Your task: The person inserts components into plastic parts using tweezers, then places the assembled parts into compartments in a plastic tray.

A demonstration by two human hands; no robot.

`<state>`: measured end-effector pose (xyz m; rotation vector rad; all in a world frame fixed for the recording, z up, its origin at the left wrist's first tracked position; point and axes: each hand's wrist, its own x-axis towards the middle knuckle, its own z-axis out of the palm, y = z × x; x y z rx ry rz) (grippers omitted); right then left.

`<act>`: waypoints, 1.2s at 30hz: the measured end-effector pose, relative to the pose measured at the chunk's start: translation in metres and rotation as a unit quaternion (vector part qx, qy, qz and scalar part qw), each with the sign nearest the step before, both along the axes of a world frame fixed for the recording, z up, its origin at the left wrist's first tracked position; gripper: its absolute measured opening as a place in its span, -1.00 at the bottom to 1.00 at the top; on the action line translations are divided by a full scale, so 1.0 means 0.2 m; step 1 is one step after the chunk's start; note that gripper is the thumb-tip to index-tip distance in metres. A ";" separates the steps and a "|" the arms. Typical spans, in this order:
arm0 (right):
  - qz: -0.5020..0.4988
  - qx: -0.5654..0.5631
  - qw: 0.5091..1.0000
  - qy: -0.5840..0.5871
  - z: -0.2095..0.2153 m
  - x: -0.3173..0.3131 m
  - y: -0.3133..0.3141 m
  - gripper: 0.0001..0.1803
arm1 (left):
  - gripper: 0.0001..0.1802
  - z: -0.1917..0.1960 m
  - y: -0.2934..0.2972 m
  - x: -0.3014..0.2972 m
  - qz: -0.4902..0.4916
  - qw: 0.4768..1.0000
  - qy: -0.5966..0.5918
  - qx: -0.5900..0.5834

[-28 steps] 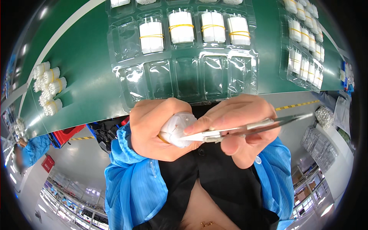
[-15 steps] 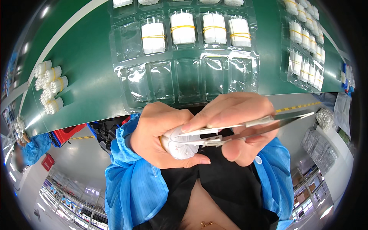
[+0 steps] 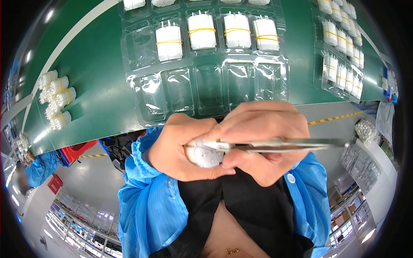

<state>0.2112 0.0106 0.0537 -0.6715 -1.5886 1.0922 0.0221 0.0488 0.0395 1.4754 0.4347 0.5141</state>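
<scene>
My left hand [image 3: 178, 144] is wrapped round a bundle of white plastic parts [image 3: 207, 155], its end facing my right hand. A bit of yellow band shows at the bundle's edge beside my palm. In my right hand [image 3: 269, 133] I pinch a pair of metal tweezers [image 3: 297, 144]. Their legs lie close together, blurred by motion, and the joined end points to the right. The tweezers' tips meet the end of the bundle, where a small white piece seems to sit; my fingers partly hide it. Both hands are in front of my chest, at the table's near edge.
A clear plastic tray [image 3: 206, 112] lies ahead on the green table [image 3: 99, 86], with banded white bundles [image 3: 201, 32] in its farther pockets. More bundles [image 3: 60, 96] stand at the left. Another filled tray [image 3: 340, 92] is at the right. A person in blue [image 3: 43, 165] sits far left.
The tweezers' legs have come together from a wide spread, and their joined end has dropped slightly. My right fingers have closed in toward the bundle. My left hand keeps its hold.
</scene>
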 end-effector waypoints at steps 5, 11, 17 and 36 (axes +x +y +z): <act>-0.147 -0.091 0.971 0.168 -0.04 -0.10 -0.02 -0.84 | -0.43 0.03 0.05 -0.06 0.039 0.999 -0.018 -0.010; -0.130 -0.008 0.963 0.236 -0.12 -0.07 0.01 -0.69 | -0.49 0.02 0.32 -0.18 0.250 0.864 0.199 0.389; -0.070 -0.062 0.992 0.082 -0.07 0.01 -0.01 -0.67 | -0.73 -0.09 0.46 -0.21 0.140 0.809 0.302 0.486; -0.103 -0.103 0.977 0.153 -0.09 -0.05 -0.02 -0.73 | -0.53 -0.01 0.61 -1.00 0.093 0.475 0.673 0.560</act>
